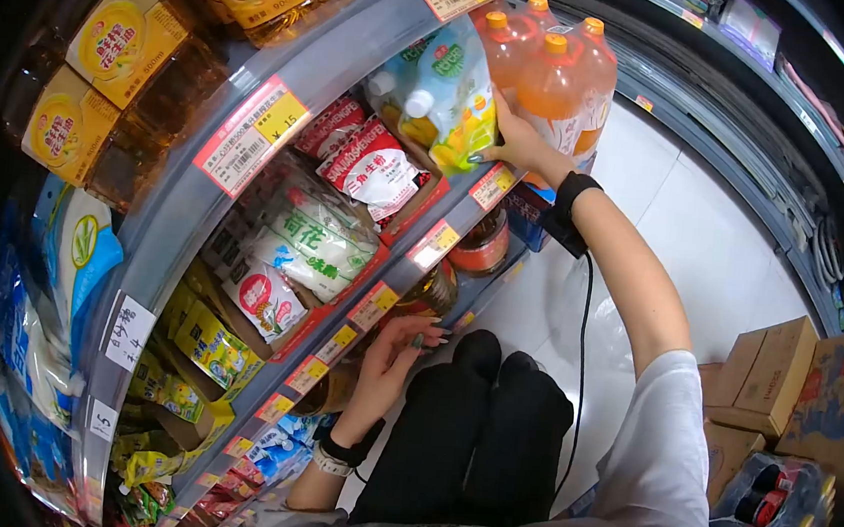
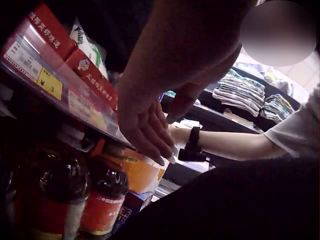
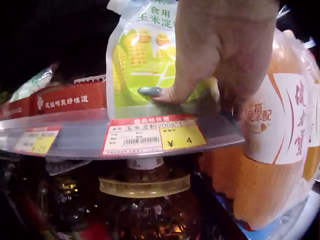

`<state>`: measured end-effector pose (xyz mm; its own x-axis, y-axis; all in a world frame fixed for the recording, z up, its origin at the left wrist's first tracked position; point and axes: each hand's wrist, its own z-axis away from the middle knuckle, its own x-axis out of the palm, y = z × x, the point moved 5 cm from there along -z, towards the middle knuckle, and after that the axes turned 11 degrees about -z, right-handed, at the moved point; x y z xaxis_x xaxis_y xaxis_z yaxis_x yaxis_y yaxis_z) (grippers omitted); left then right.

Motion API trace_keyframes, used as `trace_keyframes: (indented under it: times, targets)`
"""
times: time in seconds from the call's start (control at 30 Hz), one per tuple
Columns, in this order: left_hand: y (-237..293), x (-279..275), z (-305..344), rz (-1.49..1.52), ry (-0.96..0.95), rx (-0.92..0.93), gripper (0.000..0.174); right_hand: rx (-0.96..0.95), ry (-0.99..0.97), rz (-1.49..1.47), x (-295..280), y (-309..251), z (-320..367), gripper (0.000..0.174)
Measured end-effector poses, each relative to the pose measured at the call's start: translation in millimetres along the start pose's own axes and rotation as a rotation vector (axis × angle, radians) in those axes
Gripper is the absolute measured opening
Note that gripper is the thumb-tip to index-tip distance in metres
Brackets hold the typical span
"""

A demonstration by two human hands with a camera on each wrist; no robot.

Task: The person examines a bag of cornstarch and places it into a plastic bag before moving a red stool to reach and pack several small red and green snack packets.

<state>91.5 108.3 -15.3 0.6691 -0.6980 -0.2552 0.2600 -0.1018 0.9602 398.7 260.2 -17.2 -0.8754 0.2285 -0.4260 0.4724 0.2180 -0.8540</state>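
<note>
At the end of the upper shelf, my right hand [image 1: 525, 140] holds a spouted corn starch pouch [image 1: 467, 117] by its side. In the right wrist view the thumb [image 3: 167, 94] presses the pouch's green, corn-printed front [image 3: 137, 62], and the other fingers are hidden behind it. The pouch stands upright just behind the price-tag strip [image 3: 165, 136], beside another spouted pouch [image 1: 385, 85]. My left hand [image 1: 388, 361] hangs by the lower shelf edge with fingers loosely bent and nothing in them, as the left wrist view also shows.
Large orange drink bottles [image 1: 553, 79] stand right beside my right hand. White seasoning bags [image 1: 313, 244] and red-and-white starch bags [image 1: 375, 167] sit in boxes along the shelf. Oil bottles [image 1: 121, 36] line the shelf above. Cardboard boxes [image 1: 769, 374] are stacked at the right.
</note>
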Motion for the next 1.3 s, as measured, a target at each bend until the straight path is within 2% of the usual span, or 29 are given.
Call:
trace_keyframes:
  times: [0.13,0.2,0.23,0.3,0.33,0.4,0.43,0.57,0.67,0.73,0.8,0.87,0.9,1.0,1.07,1.1,1.13,1.2,1.23,1.27,1.3]
  targets:
    - [-2.4,-6.3,2.6,0.017,0.029,0.003,0.033,0.01,0.016,0.077,-3.4,1.7,0.4,0.114]
    - [-0.7,-9.1,5.3,0.022,0.037,-0.013,0.033,-0.06,-0.008,-0.112,-7.9,5.3,-6.0,0.114]
    - [-1.0,-10.5,6.7,0.025,0.045,-0.033,0.033,-0.061,-0.01,-0.11,-6.5,6.1,-9.7,0.114]
    - [-2.5,-13.2,8.4,0.024,0.051,-0.03,0.033,-0.223,0.155,-0.254,-8.1,2.0,-16.0,0.111]
    - [-3.2,-14.5,8.9,0.02,0.056,-0.026,0.033,-0.222,0.152,-0.254,-2.7,-7.3,-14.3,0.111]
    - [-5.3,-15.7,9.7,0.043,0.068,-0.041,0.033,-0.065,0.274,-0.279,4.9,-27.9,-9.1,0.107]
    - [-7.3,-15.9,9.8,0.065,0.077,-0.056,0.033,-0.131,0.391,-0.197,6.3,-30.0,-11.7,0.1]
    - [-7.0,-13.3,12.2,0.069,0.066,-0.029,0.033,-0.064,0.331,-0.296,16.0,-15.9,-19.6,0.094]
    - [-2.1,-12.8,11.4,0.038,0.052,-0.01,0.033,-0.112,0.388,-0.189,11.2,-17.1,-20.4,0.087]
    - [-2.0,-14.4,15.4,0.025,0.07,-0.027,0.033,-0.088,0.286,-0.162,8.9,-14.6,-18.0,0.088]
    - [-1.5,-16.8,17.4,0.016,0.08,-0.037,0.032,-0.086,0.278,-0.193,-2.2,-35.8,-4.0,0.086]
    - [-2.7,-18.9,18.3,0.013,0.087,-0.049,0.032,-0.2,0.283,-0.093,-11.7,-41.2,5.9,0.086]
    - [-3.5,-20.1,18.1,-0.003,0.09,-0.041,0.032,-0.195,0.284,-0.089,-14.4,-35.7,8.6,0.086]
    - [-2.1,-19.2,18.5,-0.002,0.091,-0.037,0.031,-0.106,0.34,0.009,-19.3,-15.5,14.5,0.077]
    - [1.3,-17.9,17.7,0.017,0.09,-0.033,0.031,-0.142,0.422,0.017,-29.4,-29.4,24.0,0.064]
    - [2.4,-17.4,17.3,0.013,0.084,-0.046,0.031,-0.187,0.53,0.208,-33.0,-39.8,30.7,0.049]
    - [1.6,-16.5,17.5,0.01,0.079,-0.062,0.03,-0.188,0.529,0.213,-33.7,-49.0,33.0,0.049]
    - [-0.6,-15.3,15.5,0.017,0.07,-0.057,0.03,-0.082,0.18,0.166,-17.6,-55.4,28.4,0.042]
    - [-1.4,-14.6,14.6,0.019,0.063,-0.053,0.03,-0.178,0.087,0.282,-5.7,-57.9,27.4,0.034]
    - [-1.6,-14.0,14.2,0.02,0.061,-0.052,0.03,-0.177,0.088,0.283,3.9,-51.3,22.0,0.034]
    - [-1.3,-14.0,14.0,0.014,0.065,-0.056,0.029,-0.282,0.075,0.299,17.0,-50.6,16.0,0.031]
